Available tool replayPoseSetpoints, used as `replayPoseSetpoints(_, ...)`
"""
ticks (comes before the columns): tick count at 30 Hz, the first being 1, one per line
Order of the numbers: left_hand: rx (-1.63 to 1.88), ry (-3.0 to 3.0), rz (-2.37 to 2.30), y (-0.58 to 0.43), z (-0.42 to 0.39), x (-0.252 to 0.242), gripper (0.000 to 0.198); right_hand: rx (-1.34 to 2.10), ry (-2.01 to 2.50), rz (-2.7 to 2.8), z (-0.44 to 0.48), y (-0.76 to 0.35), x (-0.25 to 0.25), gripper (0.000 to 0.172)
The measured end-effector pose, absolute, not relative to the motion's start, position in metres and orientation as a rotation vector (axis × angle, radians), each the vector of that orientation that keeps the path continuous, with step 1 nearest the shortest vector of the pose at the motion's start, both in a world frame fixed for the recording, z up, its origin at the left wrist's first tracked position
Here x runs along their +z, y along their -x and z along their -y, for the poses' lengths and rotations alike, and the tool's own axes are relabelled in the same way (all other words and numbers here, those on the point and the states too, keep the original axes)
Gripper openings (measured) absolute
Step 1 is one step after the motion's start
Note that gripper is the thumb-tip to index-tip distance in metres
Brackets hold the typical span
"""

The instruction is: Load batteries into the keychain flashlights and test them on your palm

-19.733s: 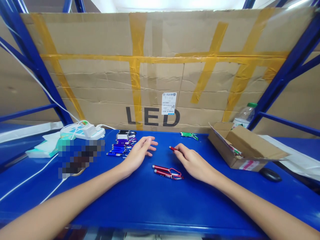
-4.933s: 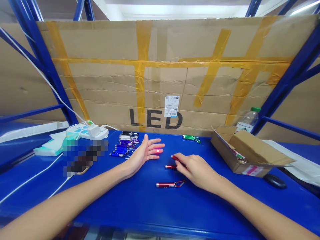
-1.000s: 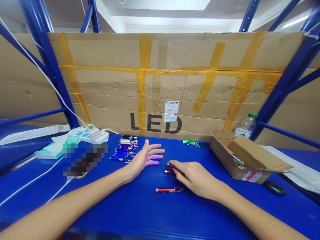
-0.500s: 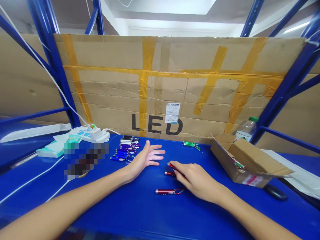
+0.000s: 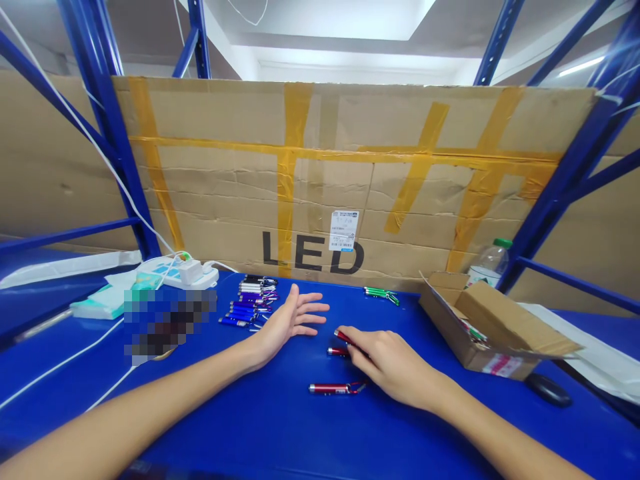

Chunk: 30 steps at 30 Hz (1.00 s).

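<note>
The right hand (image 5: pixel 393 365) has its fingers pinched close around a red pen (image 5: pixel 345 338), so only the front bit pokes out. The pen leans along a slant, and its silver tip points to the left and a little away from the person. That way is the left hand (image 5: pixel 285 325), with its fingers spread wide apart and holding nothing. The tip is near the left little finger, but they do not touch. A second red pen (image 5: pixel 338 351) peeks out just below the first, partly hidden, so I can't tell if the right thumb touches it. A third red pen (image 5: pixel 329 389) lies flat on the blue worktop (image 5: pixel 280 433), closer to the person, pointing left. The right hand is the nearer one to all three.
</note>
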<state>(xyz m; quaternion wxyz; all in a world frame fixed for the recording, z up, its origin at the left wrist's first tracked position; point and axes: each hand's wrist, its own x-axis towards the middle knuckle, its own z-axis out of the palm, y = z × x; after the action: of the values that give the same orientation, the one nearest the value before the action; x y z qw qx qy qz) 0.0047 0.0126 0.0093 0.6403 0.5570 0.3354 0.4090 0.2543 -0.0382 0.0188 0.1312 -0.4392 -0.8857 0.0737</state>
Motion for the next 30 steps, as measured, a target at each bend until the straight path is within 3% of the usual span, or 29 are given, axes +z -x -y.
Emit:
replayPoseSetpoints(19,1.010,-1.268,-0.741,-0.004,-0.012,0.013,0.079,0.287,1.162,2.697,0.042,-0.250,0.020,0.016)
replayPoseSetpoints(30,0.984,-1.266,-0.733,-0.004,-0.012,0.010,0.081,-0.008,1.352,2.645,0.028,-0.259,0.012,0.009)
